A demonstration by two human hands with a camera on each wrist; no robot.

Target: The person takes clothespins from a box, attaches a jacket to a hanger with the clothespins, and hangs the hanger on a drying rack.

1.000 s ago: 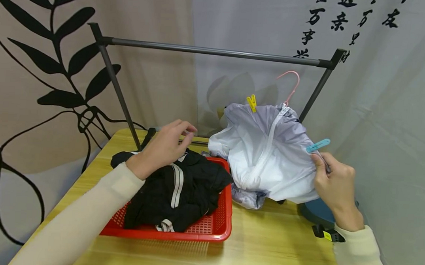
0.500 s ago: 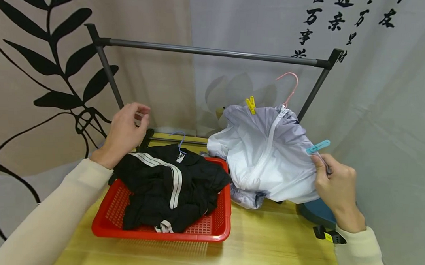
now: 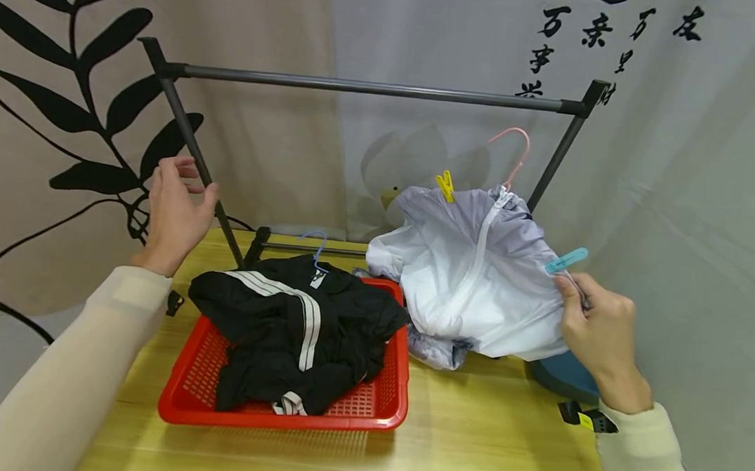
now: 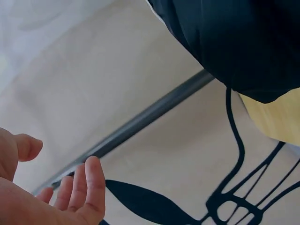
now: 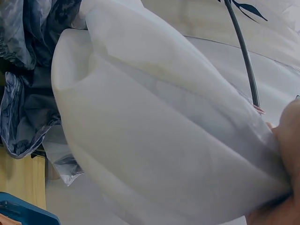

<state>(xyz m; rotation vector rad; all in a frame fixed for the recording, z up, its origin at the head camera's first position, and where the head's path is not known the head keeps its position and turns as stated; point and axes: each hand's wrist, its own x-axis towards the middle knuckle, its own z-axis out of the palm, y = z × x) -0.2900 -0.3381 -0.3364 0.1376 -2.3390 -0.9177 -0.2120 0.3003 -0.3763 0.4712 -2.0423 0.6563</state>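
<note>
A zip-front jacket [image 3: 477, 268], white below and pale grey-purple above, hangs at the right with a pink hanger [image 3: 520, 147] rising from its neck. My right hand [image 3: 601, 336] pinches its right edge, just below a blue clothespin [image 3: 566, 260]. A yellow clothespin [image 3: 446, 186] grips the other shoulder. Around the left post [image 3: 186, 125] of the rack, my left hand [image 3: 179, 213] is raised with thumb and fingers apart. The left wrist view shows its fingers [image 4: 96, 183] loosely extended before the post; contact cannot be told.
A red basket [image 3: 402, 391] on the wooden table [image 3: 470, 436] holds a black striped garment [image 3: 348, 318] with a blue hanger hook [image 3: 320, 246]. The rack's top bar [image 3: 371, 88] spans the back. A blue round object [image 3: 564, 376] sits under my right hand.
My left hand has moved left, from above the black garment to the rack's left post, uncovering the blue hook. My right hand keeps its hold on the jacket edge.
</note>
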